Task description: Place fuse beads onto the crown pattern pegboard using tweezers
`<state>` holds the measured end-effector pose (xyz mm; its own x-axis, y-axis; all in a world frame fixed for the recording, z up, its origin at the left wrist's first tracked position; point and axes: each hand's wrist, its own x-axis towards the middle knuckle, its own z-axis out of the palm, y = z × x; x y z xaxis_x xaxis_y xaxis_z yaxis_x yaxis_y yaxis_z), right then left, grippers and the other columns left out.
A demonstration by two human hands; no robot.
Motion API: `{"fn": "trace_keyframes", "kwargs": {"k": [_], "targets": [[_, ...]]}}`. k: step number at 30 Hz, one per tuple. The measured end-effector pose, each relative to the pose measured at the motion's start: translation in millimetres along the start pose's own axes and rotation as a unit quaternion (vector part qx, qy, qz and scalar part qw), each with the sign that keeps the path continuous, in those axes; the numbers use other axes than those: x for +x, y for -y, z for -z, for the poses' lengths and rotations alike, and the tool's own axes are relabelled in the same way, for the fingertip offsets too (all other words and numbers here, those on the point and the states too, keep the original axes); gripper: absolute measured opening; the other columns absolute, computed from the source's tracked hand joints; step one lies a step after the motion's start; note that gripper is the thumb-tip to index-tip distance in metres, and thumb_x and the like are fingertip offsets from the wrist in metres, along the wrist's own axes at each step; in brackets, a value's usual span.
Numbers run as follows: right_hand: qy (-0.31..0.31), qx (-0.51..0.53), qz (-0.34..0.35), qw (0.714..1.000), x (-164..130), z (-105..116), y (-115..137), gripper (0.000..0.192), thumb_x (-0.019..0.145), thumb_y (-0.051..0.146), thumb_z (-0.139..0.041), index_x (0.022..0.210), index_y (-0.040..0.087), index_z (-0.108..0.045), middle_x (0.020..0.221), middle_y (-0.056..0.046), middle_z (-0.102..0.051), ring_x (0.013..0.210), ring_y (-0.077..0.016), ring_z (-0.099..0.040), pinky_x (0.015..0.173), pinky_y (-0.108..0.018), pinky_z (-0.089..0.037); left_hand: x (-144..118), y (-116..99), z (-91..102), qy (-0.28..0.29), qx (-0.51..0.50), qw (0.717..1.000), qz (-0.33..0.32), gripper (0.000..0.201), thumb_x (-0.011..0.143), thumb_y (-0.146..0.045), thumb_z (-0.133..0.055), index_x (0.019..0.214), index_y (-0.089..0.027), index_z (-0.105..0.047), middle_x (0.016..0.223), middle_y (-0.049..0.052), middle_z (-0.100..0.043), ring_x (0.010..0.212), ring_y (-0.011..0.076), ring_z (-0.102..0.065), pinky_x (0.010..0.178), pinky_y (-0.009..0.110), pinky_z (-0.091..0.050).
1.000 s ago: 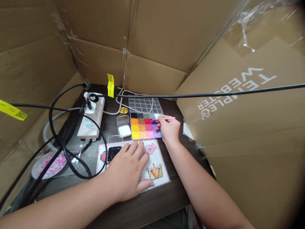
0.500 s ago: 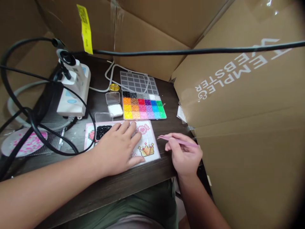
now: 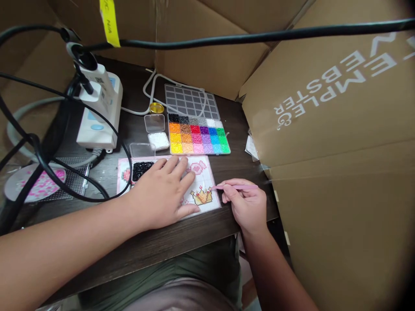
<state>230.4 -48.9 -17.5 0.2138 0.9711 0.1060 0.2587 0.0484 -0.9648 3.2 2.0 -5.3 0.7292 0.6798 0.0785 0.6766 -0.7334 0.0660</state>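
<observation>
While both forearms come in low over the near edge of the dark wooden table (image 3: 168, 246), I see my left hand (image 3: 162, 192) lying palm down on the pegboard pattern sheet (image 3: 202, 179), fingers spread loosely and flat, gripping nothing, its thumb pointing right along the sheet's near edge. Just to the right, my right hand (image 3: 248, 205) rests at the table's edge with the wrist bent and the fingers curled, pinched tight around pink tweezers (image 3: 235, 187); the tweezers lie nearly level and point left, their tip at the sheet's right border beside the yellow crown design (image 3: 202, 197). Whether a bead sits in the tip I cannot tell. Past my left fingertips, a pink heart design (image 3: 197, 166) shows on the sheet, and a small tray of black beads (image 3: 142, 169) sits on its left part, just beside my index finger. Farther back stands the bead organiser box (image 3: 198, 138) with its coloured compartments, its clear lid (image 3: 191, 101) lying open behind it. Left of the box are a small container of white beads (image 3: 158, 140), two empty clear lids, and a gold tin (image 3: 156, 107). A white power strip (image 3: 99, 112) with black cables sits at the far left, cardboard walls all around.
</observation>
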Motion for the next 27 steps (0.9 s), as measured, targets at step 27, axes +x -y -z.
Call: {"fn": "trace_keyframes", "kwargs": {"k": [27], "targets": [[-0.038,0.175,-0.063,0.982,32.1,-8.7,10.5,0.019,0.069,0.029,-0.083,0.072,0.014,-0.072,0.070,-0.010,-0.075,0.041,-0.0075,-0.046,0.038,-0.023,-0.038,-2.0,-0.8,2.9,-0.009,-0.018,1.000,0.000,0.076,0.086,-0.074,-0.046,0.134,-0.016,-0.058,0.146,0.023,-0.049,0.134,0.0422,-0.044,0.105,0.054,-0.040]]}}
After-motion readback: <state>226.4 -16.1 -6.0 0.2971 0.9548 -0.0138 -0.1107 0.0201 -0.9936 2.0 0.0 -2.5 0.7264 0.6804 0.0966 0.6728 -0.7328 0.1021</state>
